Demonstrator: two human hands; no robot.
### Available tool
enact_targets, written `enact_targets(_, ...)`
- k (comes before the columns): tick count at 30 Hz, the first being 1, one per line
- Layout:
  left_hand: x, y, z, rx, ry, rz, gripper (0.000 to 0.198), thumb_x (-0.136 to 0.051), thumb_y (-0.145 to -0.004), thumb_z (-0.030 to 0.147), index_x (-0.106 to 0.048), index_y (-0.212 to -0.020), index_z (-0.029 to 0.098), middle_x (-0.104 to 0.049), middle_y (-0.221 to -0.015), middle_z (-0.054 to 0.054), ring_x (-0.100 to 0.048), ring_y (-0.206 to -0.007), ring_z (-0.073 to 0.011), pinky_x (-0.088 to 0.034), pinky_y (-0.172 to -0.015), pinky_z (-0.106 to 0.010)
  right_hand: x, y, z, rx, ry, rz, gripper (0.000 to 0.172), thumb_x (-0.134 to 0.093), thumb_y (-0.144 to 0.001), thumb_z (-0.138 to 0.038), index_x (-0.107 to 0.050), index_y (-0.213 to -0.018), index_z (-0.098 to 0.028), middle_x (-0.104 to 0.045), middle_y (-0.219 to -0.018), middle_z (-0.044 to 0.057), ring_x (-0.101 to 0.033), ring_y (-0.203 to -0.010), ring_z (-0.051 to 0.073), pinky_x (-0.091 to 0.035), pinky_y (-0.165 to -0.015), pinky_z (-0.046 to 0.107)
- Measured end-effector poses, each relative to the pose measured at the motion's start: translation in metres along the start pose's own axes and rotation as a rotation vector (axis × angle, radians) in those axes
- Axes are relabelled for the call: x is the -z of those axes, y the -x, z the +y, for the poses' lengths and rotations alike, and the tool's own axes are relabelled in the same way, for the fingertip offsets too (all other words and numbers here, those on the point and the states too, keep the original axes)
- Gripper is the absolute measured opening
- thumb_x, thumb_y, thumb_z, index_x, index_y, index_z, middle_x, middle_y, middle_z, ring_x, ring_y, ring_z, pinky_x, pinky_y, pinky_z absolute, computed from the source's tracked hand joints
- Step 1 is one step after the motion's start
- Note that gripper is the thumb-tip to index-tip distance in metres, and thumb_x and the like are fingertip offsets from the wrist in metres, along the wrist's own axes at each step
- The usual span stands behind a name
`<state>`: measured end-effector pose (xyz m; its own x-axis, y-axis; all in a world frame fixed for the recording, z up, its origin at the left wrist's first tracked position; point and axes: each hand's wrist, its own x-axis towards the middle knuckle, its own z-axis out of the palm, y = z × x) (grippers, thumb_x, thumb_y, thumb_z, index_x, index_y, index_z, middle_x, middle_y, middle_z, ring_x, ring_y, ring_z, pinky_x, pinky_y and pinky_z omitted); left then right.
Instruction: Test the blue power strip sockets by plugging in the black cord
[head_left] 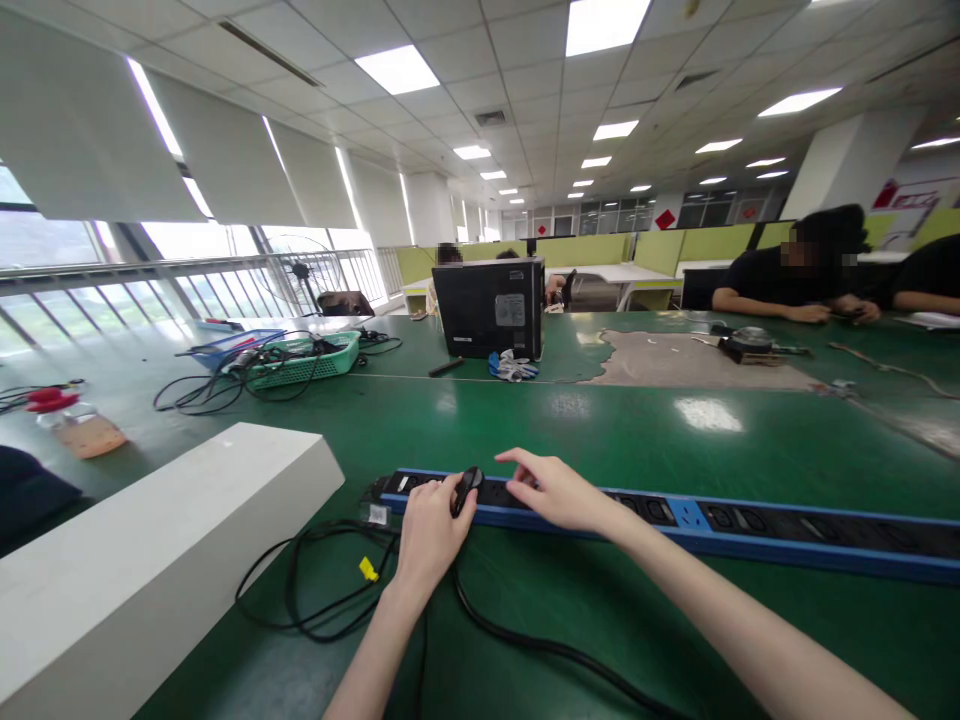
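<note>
A long blue and black power strip (720, 520) lies across the green table (600, 430) in front of me. My left hand (429, 530) is closed around a black plug (466, 486) sitting at the strip's left end. Its black cable (525, 640) trails back toward me and loops on the table. My right hand (555, 490) rests on top of the strip just right of the plug, fingers stretched out and flat, pressing it down.
A long white box (150, 560) lies at my left. Further back stand a black computer case (491, 305), a green basket of cables (307, 358) and a blue tray (225, 348). People sit at the far right (795, 270). A red-lidded jar (75, 425) stands left.
</note>
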<state>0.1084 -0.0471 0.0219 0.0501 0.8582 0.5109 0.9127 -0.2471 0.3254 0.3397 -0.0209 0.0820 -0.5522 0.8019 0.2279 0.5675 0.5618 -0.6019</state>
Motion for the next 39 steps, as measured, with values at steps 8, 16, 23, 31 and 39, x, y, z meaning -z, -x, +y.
enact_targets(8, 0.0, -0.004, -0.025, -0.118, 0.249, -0.051, 0.027, -0.051, -0.094, 0.028, -0.067, -0.116, 0.025, -0.068, -0.104, -0.005, -0.061, -0.098, -0.0221, -0.05, -0.09, -0.037, -0.062, -0.056, -0.028, -0.249, 0.22, 0.084, 0.033, -0.058, -0.089, -0.052, -0.069, -0.109, -0.028, -0.072, -0.099, 0.005, -0.067, -0.093, 0.024, -0.046, -0.076, 0.032)
enact_targets(16, -0.012, -0.033, -0.058, -0.106, 0.02, -0.041, 0.033, -0.039, -0.098, 0.025, -0.067, -0.115, 0.022, -0.069, -0.118, -0.009, -0.058, -0.114, -0.0241, -0.041, -0.103, -0.04, -0.063, -0.061, -0.042, -0.375, 0.33, 0.085, 0.027, -0.061, -0.083, -0.042, -0.067, -0.107, -0.03, -0.073, -0.097, 0.005, -0.068, -0.091, 0.026, -0.045, -0.074, 0.033)
enact_targets(23, -0.018, -0.026, -0.062, -0.083, -0.107, -0.054, 0.034, -0.036, -0.1, 0.027, -0.069, -0.095, 0.022, -0.071, -0.098, -0.01, -0.061, -0.101, -0.0248, -0.037, -0.1, -0.04, -0.078, -0.067, -0.055, -0.378, 0.451, 0.102, 0.033, -0.061, -0.084, -0.043, -0.064, -0.112, -0.027, -0.072, -0.095, 0.008, -0.067, -0.09, 0.028, -0.046, -0.077, 0.036)
enact_targets(31, -0.018, -0.025, -0.069, -0.079, -0.08, -0.004, 0.035, -0.035, -0.1, 0.027, -0.069, -0.091, 0.022, -0.071, -0.095, -0.01, -0.061, -0.097, -0.0257, -0.037, -0.097, -0.041, -0.052, -0.065, -0.035, -0.225, 0.161, 0.017, 0.034, -0.044, -0.094, -0.026, -0.067, -0.118, -0.026, -0.071, -0.112, 0.003, -0.066, -0.096, 0.019, -0.045, -0.084, 0.028)
enact_targets(39, -0.016, -0.025, -0.071, -0.063, -0.075, -0.008, 0.035, -0.036, -0.099, 0.025, -0.069, -0.092, 0.021, -0.072, -0.095, -0.01, -0.062, -0.097, -0.0263, -0.037, -0.099, -0.042, -0.068, -0.067, -0.041, -0.238, 0.183, 0.004, 0.026, -0.049, -0.092, -0.024, -0.061, -0.115, -0.022, -0.071, -0.085, 0.001, -0.064, -0.07, 0.015, -0.043, -0.07, 0.025)
